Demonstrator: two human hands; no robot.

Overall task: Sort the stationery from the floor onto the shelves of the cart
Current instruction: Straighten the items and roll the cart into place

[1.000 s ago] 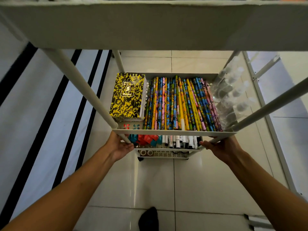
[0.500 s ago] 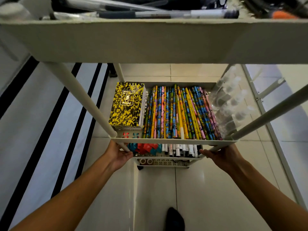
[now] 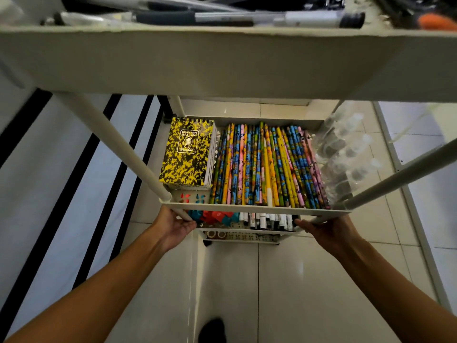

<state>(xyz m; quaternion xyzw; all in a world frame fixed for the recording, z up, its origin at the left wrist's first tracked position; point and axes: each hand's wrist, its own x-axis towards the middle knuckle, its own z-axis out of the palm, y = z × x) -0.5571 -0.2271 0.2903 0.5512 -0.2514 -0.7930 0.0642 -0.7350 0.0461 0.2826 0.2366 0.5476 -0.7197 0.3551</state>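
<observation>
A dark shoe tip (image 3: 212, 329) rests on the tiled floor (image 3: 284, 280) nearest the camera. Ahead of it, a person's two bare hands hold the white cart (image 3: 247, 63) just below its pencil shelf (image 3: 254, 211): the left hand (image 3: 176, 225) curls round the near left post, the right hand (image 3: 329, 231) round the near right post. Between the hands, on the shelf beneath, lie red and teal clips (image 3: 212, 216) and a row of markers (image 3: 267, 220). On the pencil shelf itself, patterned pencils (image 3: 267, 167) fill the middle, a yellow-and-black notebook (image 3: 186, 152) lies left of them, clear bottles (image 3: 343, 154) right. Above, pens (image 3: 247, 17) crowd the top shelf.
</observation>
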